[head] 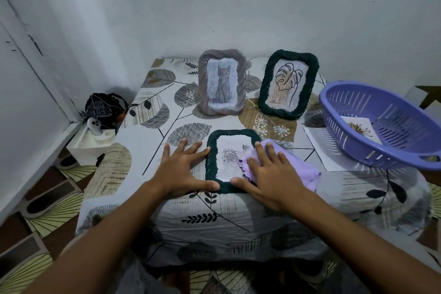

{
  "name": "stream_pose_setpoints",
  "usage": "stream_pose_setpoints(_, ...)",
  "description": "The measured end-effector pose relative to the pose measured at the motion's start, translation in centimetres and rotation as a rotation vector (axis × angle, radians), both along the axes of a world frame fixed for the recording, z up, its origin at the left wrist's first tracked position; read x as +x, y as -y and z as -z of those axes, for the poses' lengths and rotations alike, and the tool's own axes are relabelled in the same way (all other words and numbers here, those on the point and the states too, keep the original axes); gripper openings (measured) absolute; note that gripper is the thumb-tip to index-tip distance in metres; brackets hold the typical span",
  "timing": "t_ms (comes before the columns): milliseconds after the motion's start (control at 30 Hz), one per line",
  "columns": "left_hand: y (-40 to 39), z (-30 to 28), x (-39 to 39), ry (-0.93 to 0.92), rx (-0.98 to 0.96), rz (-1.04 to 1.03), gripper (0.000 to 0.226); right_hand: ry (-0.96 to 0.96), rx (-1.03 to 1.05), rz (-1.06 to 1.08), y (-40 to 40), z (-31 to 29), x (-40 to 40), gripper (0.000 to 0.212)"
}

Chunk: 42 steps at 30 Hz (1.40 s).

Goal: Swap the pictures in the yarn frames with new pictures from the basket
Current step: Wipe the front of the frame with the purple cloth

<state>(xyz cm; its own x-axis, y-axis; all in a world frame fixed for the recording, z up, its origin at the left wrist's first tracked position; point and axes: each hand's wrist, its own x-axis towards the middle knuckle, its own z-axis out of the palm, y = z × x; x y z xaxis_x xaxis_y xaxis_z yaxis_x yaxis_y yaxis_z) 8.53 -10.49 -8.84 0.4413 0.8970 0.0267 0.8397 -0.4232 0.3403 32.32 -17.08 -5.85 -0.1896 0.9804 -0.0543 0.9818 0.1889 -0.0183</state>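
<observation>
Lilac cloth (296, 169) under flat, spread right hand (267, 174), over flat dark green yarn frame (211, 162) w/ rose pic (228, 157). Left hand (183, 169) open, fingers straight, pressing frame's left edge. Purple basket (386, 126) at right, tilted, flower pic (360, 129) inside.

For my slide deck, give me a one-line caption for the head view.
Left hand steadies a flat dark frame while right hand presses a purple cloth on it.

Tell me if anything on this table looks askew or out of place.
The purple basket sits tilted at the table's right edge, resting partly on a loose sheet. One dark frame lies flat under both hands while two others stand upright.
</observation>
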Motion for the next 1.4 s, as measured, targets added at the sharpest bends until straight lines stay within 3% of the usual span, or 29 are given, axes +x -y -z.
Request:
stream_pose_setpoints(267,0.0,-0.1,0.0,0.009,0.001,-0.002,0.116,0.024,0.007,0.026,1.2,0.9,0.6,0.11)
stream_pose_setpoints(367,0.0,-0.1,0.0,-0.005,0.001,0.001,0.117,0.033,0.003,0.084,0.6,0.7,0.1,0.118)
stream_pose_setpoints(567,-0.1,-0.2,-0.1,-0.009,-0.007,0.007,0.116,-0.04,-0.021,0.165,-5.0,0.5,0.4,0.095)
stream_pose_setpoints(867,-0.1,-0.1,0.0,-0.015,-0.008,0.009,0.115,-0.086,-0.046,0.096,-1.6,0.7,1.0,0.096)
stream_pose_setpoints(1100,0.0,-0.1,0.0,-0.017,-0.014,0.012,0.114,-0.113,-0.079,0.188,-6.0,0.4,0.1,0.103)
stream_pose_setpoints(1400,0.0,-0.1,0.0,-0.004,-0.009,0.011,0.113,-0.149,-0.114,0.038,-4.6,0.2,3.3,0.086)
